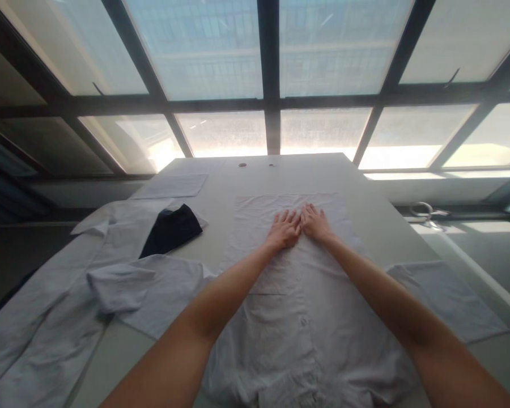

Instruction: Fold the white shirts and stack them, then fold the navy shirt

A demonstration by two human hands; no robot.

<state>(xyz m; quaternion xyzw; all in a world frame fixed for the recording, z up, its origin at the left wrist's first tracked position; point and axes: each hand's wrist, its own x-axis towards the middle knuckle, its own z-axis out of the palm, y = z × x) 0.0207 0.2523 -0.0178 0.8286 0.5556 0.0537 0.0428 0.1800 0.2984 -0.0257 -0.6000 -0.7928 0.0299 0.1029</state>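
Observation:
A white button-front shirt lies spread on the table, its buttons running down the middle and its sleeves out to both sides. My left hand rests flat on the far part of the shirt, fingers stretched out. Close beside it, my right hand also lies flat on the cloth with its fingers extended. The fingertips of the two hands nearly meet. The cloth near me is bunched and wrinkled, while the far part is flatter. Neither hand grips anything.
Another white garment lies to the left, with a dark folded cloth on it. A flat white piece is at the far left of the white table. Large windows stand behind. A metallic ring-shaped object is at the right.

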